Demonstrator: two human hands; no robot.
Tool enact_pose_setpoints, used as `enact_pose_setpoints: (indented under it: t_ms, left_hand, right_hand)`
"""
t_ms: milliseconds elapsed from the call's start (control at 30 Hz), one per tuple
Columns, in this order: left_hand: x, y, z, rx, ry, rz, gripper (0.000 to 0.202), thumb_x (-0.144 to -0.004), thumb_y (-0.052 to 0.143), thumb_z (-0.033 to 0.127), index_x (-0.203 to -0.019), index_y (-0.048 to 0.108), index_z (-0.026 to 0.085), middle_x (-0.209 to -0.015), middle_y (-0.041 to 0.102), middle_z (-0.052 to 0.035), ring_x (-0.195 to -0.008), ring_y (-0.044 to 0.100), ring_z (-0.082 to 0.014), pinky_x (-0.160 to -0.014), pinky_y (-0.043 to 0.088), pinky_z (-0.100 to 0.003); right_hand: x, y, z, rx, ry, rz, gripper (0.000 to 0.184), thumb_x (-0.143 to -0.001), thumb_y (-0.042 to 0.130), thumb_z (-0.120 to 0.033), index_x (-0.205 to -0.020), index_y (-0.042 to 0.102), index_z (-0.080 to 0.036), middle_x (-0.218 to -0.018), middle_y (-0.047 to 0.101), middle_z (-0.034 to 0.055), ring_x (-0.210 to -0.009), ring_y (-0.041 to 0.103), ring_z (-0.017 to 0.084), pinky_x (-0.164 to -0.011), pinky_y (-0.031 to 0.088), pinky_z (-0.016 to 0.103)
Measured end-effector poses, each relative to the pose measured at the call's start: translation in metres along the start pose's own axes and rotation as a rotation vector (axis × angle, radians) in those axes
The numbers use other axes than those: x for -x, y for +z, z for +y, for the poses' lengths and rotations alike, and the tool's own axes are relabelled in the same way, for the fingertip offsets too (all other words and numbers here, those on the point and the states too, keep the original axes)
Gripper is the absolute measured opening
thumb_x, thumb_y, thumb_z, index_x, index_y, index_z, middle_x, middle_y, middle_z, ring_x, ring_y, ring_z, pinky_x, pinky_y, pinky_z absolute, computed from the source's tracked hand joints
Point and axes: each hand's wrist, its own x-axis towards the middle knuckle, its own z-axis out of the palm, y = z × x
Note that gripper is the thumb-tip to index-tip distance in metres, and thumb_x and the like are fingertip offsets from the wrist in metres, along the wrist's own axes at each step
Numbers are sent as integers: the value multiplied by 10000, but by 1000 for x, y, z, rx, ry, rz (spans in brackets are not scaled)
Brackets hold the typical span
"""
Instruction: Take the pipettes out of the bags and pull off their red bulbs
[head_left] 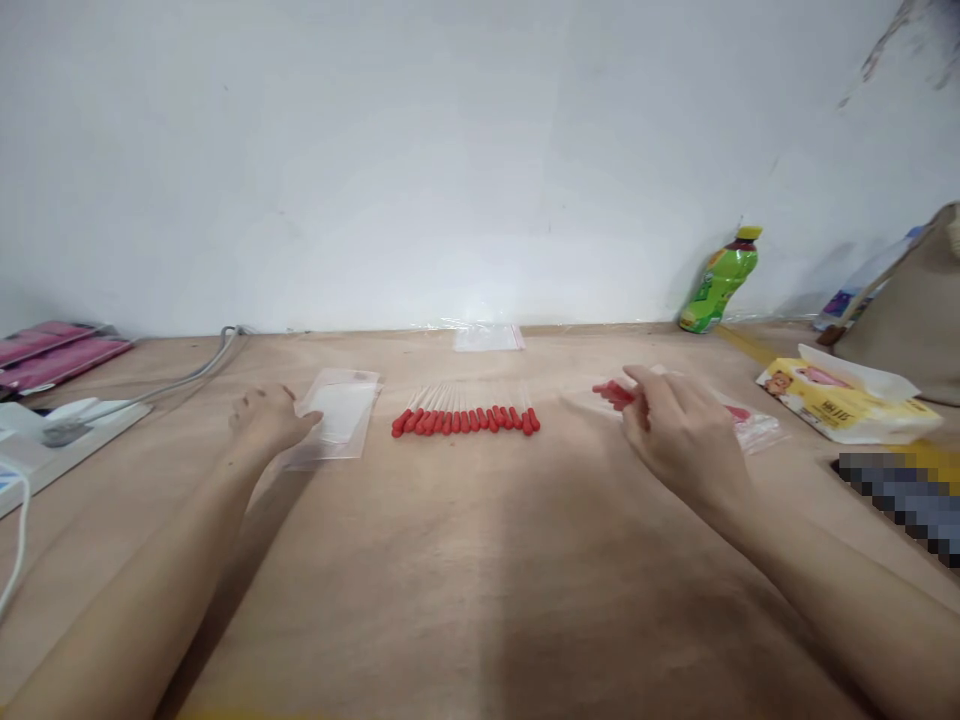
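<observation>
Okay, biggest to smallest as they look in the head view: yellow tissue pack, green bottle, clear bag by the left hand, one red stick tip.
1. Yellow tissue pack
2. Clear bag
3. Green bottle
4. Red stick tip

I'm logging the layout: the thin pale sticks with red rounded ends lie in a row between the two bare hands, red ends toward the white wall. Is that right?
Not quite: in the head view, the red rounded ends of the thin pale sticks point toward the camera, away from the white wall. The rest stands.
</observation>
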Motion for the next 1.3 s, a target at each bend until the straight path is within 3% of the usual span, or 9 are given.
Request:
enact_pose_setpoints:
  t_ms: [100,233,300,433,600,700,800,1000,1300]
  left_hand:
    - [9,0,24,-110,175,168,345,-713,585,443,-810,410,161,-961,463,-123,-1042,407,-346,-750,392,-429]
    - [40,6,61,79,533,271,286,-767,545,411,-898,448,175,-908,508,-54,-920,505,-232,-815,418,-405]
    - [64,7,77,217,725,149,344,-748,579,391,-990,449,184,-975,520,-57,-945,511,-216,-834,434,-379]
    - [113,4,98,318,1072,-337,739,-664,662,459,-1266,325,192,-1293,393,-123,-1183,395,-273,-984,365,-413]
    - [140,8,99,33,1339,-495,551,-807,479,239,-1327,296,223,-1322,428,-81,-1118,494,-237,-886,462,-376]
    - [142,17,95,-80,1423,-500,493,-821,396,145,-1309,338,182,-1259,508,-77,-1051,548,-217,-832,495,-362]
    - [139,28,94,-79,1472,-547,481,-827,377,117,-1307,355,137,-1334,427,-94,-1248,370,-222,-1007,373,-387]
    - [129,46,87,-47,1335,-723,622,-842,440,491,-1372,244,230,-1457,166,-69,-1344,113,-269,-1088,188,-471]
    - [131,51,82,-70,1161,-807,557,-933,209,422,-1390,-59,252,-1466,-48,-38,-1345,-73,-245,-1078,-23,-518]
  right_hand:
    - [-5,-14,-8,-100,-24,225,319,-778,489,-93,-1095,511,-112,-781,623,70,-679,555,181,-651,444,301]
    - [-2,-31,-30,-350,-63,301,429,-746,548,-52,-1154,482,-166,-797,632,42,-668,572,156,-646,465,291]
    - [2,-36,-41,-472,-78,281,458,-741,560,-41,-1170,466,-170,-802,635,38,-686,585,153,-645,481,291]
    - [15,-37,-61,-664,-216,249,454,-753,553,-34,-1182,440,-134,-839,644,61,-746,604,151,-638,519,280]
    - [27,-25,-72,-786,-493,235,267,-792,489,-45,-1057,511,-69,-851,650,104,-845,604,192,-701,544,320]
    - [27,-10,-74,-825,-595,160,196,-832,422,-57,-985,542,-76,-829,657,91,-857,600,192,-745,539,320]
    - [28,7,-74,-862,-580,19,220,-865,369,-74,-993,545,-102,-891,654,81,-887,592,157,-769,525,276]
    - [37,28,-74,-799,-38,-297,169,-849,459,-226,-939,590,-168,-1045,579,107,-999,541,191,-859,456,379]
    - [32,35,-79,-958,306,-697,317,-759,551,-485,-887,635,-207,-1237,445,112,-1184,400,240,-963,310,450]
